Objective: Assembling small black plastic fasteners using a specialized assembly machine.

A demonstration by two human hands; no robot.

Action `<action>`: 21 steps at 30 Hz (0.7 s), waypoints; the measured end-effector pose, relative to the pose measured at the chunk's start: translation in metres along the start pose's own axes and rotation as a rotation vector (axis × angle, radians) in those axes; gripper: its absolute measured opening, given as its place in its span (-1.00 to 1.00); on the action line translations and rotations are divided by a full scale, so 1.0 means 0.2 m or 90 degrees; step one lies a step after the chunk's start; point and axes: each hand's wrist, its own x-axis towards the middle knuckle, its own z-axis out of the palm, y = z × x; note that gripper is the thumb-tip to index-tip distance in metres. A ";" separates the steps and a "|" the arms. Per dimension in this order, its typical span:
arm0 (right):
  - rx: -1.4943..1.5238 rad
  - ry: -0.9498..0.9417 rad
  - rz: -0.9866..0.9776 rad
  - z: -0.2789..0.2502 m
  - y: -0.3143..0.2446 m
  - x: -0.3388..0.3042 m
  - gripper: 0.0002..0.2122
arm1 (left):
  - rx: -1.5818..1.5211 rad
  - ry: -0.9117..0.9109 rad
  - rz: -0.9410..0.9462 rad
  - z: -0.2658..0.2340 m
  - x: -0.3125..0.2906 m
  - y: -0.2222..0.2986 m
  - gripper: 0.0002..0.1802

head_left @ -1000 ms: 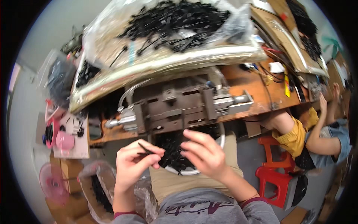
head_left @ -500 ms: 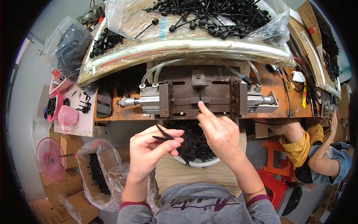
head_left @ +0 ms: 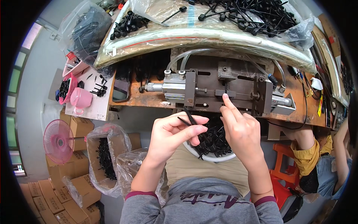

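My left hand (head_left: 175, 135) pinches a few thin black plastic rods (head_left: 192, 118) between thumb and fingers, above a white-rimmed basket (head_left: 219, 158) of similar black parts on my lap. My right hand (head_left: 241, 130) reaches to the bench with its index finger stretched out and the other fingers partly curled. That fingertip rests at a small dark block (head_left: 230, 93) in the middle of a metal fixture (head_left: 209, 76). A thin black piece (head_left: 225, 87) runs from the block toward a grey metal clamp (head_left: 225, 71) behind it. The fingertip hides part of the block.
Air cylinders (head_left: 174, 89) with clear hoses flank the fixture. Behind lies a plastic-covered tray (head_left: 209, 39) heaped with black parts. A pink mug (head_left: 81, 99) stands at left, above a pink fan (head_left: 59, 142) and cartons (head_left: 80, 160). A co-worker sits at right beside a red stool (head_left: 279, 186).
The whole view has shifted, so bench and hands appear further right. My left hand keeps the rods; my right fingertip stays at the block. The left cylinder's short rod seems further out.
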 end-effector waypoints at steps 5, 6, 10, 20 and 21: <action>0.106 0.041 -0.013 -0.04 0.03 0.01 -0.81 | -0.020 0.000 -0.003 0.00 0.00 -0.01 -0.79; 0.200 0.037 0.000 -0.06 0.03 -0.01 -0.79 | -0.026 0.001 -0.006 -0.01 0.00 -0.02 -0.79; 0.463 0.018 -0.048 -0.20 -0.02 -0.11 -0.65 | -0.056 -0.018 -0.008 -0.02 0.01 -0.06 -0.78; 0.484 0.020 -0.096 -0.18 -0.03 -0.18 -0.72 | -0.107 -0.066 -0.059 0.03 0.04 -0.08 -0.76; 0.495 0.043 -0.087 -0.18 -0.03 -0.17 -0.73 | -0.115 -0.057 -0.055 0.03 0.04 -0.09 -0.76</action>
